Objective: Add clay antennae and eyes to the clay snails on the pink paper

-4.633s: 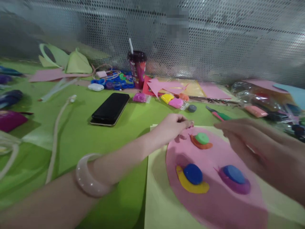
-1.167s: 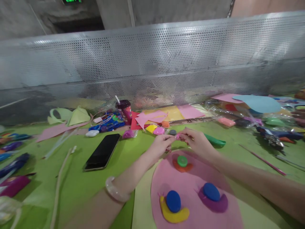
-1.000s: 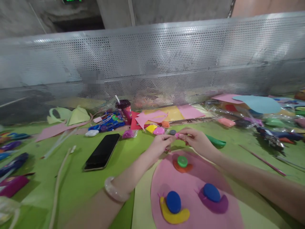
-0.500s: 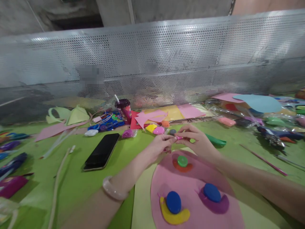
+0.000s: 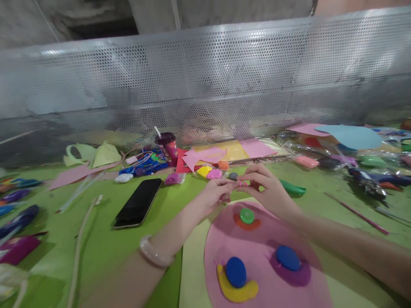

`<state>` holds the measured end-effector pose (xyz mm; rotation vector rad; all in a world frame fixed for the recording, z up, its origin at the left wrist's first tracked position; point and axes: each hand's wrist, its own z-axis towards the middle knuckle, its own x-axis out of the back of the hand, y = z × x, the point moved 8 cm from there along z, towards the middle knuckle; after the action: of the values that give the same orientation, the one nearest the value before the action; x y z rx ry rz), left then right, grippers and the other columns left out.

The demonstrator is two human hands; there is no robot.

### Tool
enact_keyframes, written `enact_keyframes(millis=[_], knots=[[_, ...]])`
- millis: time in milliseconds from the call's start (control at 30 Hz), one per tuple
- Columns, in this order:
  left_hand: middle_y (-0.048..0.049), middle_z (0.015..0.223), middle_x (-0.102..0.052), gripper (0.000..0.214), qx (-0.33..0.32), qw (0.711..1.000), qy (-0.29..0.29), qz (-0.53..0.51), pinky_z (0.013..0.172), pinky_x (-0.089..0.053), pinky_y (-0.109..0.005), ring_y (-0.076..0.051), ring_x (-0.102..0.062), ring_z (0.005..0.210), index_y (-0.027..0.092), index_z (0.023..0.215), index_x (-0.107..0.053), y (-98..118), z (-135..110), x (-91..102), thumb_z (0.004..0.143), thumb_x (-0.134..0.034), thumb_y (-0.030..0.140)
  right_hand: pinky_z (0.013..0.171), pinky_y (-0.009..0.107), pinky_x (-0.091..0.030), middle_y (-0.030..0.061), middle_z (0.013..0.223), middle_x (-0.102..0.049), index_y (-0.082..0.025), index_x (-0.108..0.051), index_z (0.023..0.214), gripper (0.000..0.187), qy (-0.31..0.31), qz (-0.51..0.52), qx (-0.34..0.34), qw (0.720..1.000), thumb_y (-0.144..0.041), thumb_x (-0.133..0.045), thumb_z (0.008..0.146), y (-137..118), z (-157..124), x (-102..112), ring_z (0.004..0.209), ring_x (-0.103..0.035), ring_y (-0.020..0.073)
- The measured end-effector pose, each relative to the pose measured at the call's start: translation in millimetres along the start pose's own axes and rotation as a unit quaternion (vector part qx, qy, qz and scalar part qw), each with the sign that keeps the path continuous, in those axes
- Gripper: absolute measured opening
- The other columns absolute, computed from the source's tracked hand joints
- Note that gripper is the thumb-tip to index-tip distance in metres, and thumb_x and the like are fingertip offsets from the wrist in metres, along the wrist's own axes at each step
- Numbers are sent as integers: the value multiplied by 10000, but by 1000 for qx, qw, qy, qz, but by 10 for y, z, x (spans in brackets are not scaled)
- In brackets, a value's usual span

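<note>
Above the far edge of a pink paper oval [image 5: 260,248], my left hand [image 5: 216,193] and my right hand [image 5: 269,188] meet with fingertips pinched. Bits of bright pink modelling clay [image 5: 244,184] show between them, one at each hand's fingertips. On the oval sit three snail shapes: a yellow clay body [image 5: 236,293] with a blue cap [image 5: 236,272], a purple body [image 5: 297,278] with another blue cap [image 5: 288,257], and an orange body [image 5: 255,224] with a green cap [image 5: 247,216]. A grey cap-like piece [image 5: 233,176] lies just behind my fingers.
The oval rests on a pale yellow sheet [image 5: 194,265]. A phone [image 5: 138,203] lies left of my hands, with a lidded cup [image 5: 168,149] behind it. Clay packets [image 5: 213,173], a green clay packet [image 5: 293,188] and paper scraps line the back, before a perforated metal panel [image 5: 205,85].
The pink clay, a single bit between my fingertips before, now shows as small separate bits. My fingertips have drawn slightly apart. The view has shifted a little.
</note>
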<state>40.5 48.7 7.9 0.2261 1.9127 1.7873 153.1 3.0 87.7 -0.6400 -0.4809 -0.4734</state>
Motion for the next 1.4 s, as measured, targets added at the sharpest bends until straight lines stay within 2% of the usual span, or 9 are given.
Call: enact_keyframes(millis=[167, 333, 433, 667, 833, 1033, 1133, 1267, 1400], knots=[[102, 447, -311, 381, 10, 998, 3, -56, 444, -209, -214, -28, -261, 395, 153, 629, -509, -12, -4, -12, 619, -753, 445, 588, 300, -532, 69, 932, -522, -211, -671, 857, 103, -10, 6, 24, 1000, -238, -576, 828, 25, -2, -20, 717, -557, 141], [84, 463, -387, 371, 8, 1000, 10, -9, 448, -229, -211, -30, -306, 405, 134, 679, -576, -15, -15, -8, 565, -789, 416, 635, 306, -540, 64, 915, -530, -208, -657, 842, 88, -22, 1, 61, 998, -206, -570, 831, -12, -29, -65, 763, -572, 149], [76, 466, -411, 372, 4, 1000, 28, 8, 451, -236, -214, -31, -313, 407, 132, 674, -591, -18, 1, 31, 545, -794, 416, 677, 321, -544, 65, 913, -530, -200, -658, 818, 76, -26, -7, 50, 998, -210, -582, 821, -2, -22, -82, 782, -580, 156], [78, 470, -401, 294, -2, 999, 49, -1, 456, -211, -219, -21, -290, 405, 132, 677, -622, -25, 39, 45, 567, -779, 356, 867, 406, -491, 81, 979, -528, -205, -649, 712, 135, 0, -36, 20, 999, -212, -563, 815, 61, 30, -21, 992, -547, 212], [90, 455, -358, 276, 10, 998, 47, -31, 455, -231, -220, -28, -278, 405, 133, 715, -639, -32, 18, -9, 590, -770, 341, 830, 406, -501, 78, 917, -560, -205, -647, 746, 171, 19, -43, 18, 999, -229, -508, 843, 122, 46, 25, 944, -564, 210], [118, 413, -227, 357, 11, 998, 30, -59, 430, -212, -218, -27, -197, 372, 174, 571, -450, -18, 5, -31, 647, -735, 375, 769, 378, -508, 78, 914, -602, -201, -678, 784, 194, 48, -89, 9, 995, -280, -519, 861, 192, 26, 68, 869, -593, 194], [115, 415, -227, 374, 26, 997, 33, -63, 417, -179, -220, -29, -191, 366, 175, 592, -447, -58, 10, -26, 688, -694, 439, 804, 406, -475, 81, 983, -635, -220, -698, 832, 196, 45, -150, 72, 985, -287, -518, 875, 98, 8, 70, 937, -575, 213], [106, 424, -262, 395, 20, 998, 34, -44, 422, -193, -218, -37, -244, 379, 170, 617, -470, -77, 13, -26, 671, -695, 490, 850, 436, -416, 53, 1125, -652, -247, -699, 886, 166, 1, -237, 182, 954, -282, -537, 875, -87, -51, -29, 991, -548, 229], [109, 419, -291, 362, -1, 999, 34, -10, 439, -218, -217, -37, -263, 383, 153, 699, -555, -45, 11, -12, 632, -737, 459, 834, 448, -422, 47, 1189, -630, -257, -701, 915, 177, -24, -245, 163, 955, -277, -530, 877, -119, -51, -72, 1005, -546, 244]])
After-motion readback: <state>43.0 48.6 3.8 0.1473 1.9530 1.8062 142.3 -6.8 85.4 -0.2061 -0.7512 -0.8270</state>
